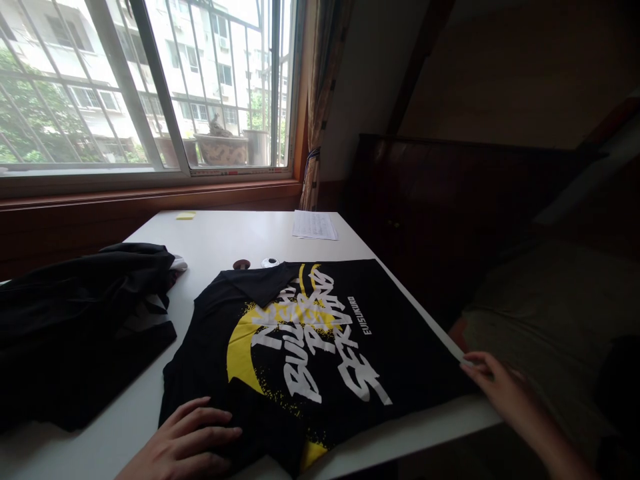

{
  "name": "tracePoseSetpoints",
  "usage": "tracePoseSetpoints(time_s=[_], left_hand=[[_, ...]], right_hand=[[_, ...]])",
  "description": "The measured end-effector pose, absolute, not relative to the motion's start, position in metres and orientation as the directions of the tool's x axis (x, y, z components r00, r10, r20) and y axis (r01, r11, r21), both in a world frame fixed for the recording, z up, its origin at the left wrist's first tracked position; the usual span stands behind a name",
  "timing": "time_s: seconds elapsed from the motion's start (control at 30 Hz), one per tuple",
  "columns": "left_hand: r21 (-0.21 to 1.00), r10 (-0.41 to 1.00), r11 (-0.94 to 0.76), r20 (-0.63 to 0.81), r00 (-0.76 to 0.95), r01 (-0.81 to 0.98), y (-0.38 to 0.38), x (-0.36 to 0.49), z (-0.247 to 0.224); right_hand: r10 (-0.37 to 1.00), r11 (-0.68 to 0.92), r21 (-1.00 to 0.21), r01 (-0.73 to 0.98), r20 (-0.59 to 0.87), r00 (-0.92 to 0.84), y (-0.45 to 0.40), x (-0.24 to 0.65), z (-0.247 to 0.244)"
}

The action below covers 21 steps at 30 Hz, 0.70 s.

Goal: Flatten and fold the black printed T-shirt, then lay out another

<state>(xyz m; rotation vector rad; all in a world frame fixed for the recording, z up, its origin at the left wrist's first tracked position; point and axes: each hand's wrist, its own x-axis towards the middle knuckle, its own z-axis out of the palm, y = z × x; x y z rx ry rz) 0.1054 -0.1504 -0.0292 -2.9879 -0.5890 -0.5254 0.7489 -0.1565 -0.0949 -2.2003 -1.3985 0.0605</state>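
A black T-shirt [410,333] with a yellow and white print lies spread on the white table [225,233], its hem toward the right edge. Both sleeves are folded inward over the body. My left hand [187,440] rests on the near sleeve by the shoulder, fingers stretched out and lying on the cloth. At the near corner of the hem, my right hand [500,383] pinches the T-shirt's edge between thumb and fingers, close to the table's right corner.
Dark clothes [85,320] are heaped on the left side of the table. Beyond the T-shirt are a brown round object [241,265], a white round object [271,263], printed papers [315,225] and a yellow sticky note [185,216]. A barred window and curtain [315,133] stand behind.
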Motion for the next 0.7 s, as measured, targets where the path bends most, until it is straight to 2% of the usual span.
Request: tracePoseSetpoints(time_s=[0.1, 0.17, 0.27, 0.37, 0.5, 0.57, 0.7], left_hand=[[-0.029, 0.374, -0.911, 0.368, 0.852, 0.412, -0.151, 0.107, -0.024], [-0.068, 0.410, -0.882, 0.378, 0.830, 0.466, -0.150, 0.112, -0.025], [-0.065, 0.508, -0.824, 0.355, 0.784, 0.563, -0.148, 0.127, -0.029], [-0.023, 0.598, -0.772, 0.311, 0.738, 0.635, -0.143, 0.151, -0.039], [-0.033, 0.658, -0.718, 0.292, 0.694, 0.695, -0.132, 0.171, -0.060], [-0.045, 0.680, -0.691, 0.299, 0.669, 0.722, -0.128, 0.169, -0.069], [-0.071, 0.707, -0.648, 0.315, 0.633, 0.758, -0.129, 0.149, -0.076]], right_hand=[[0.868, -0.291, -0.252, 0.923, 0.336, 0.365, -0.153, 0.739, -0.091], [0.870, -0.236, -0.197, 0.952, 0.393, 0.297, -0.145, 0.716, -0.085], [0.911, -0.084, -0.238, 0.968, 0.374, 0.171, -0.125, 0.659, -0.077], [0.935, 0.144, -0.199, 0.969, 0.349, -0.067, -0.106, 0.590, -0.074], [0.905, 0.400, -0.150, 0.904, 0.220, -0.364, -0.097, 0.518, -0.080], [0.883, 0.462, -0.138, 0.876, 0.167, -0.439, -0.100, 0.503, -0.083], [0.878, 0.478, -0.128, 0.869, 0.105, -0.467, -0.106, 0.509, -0.086]])
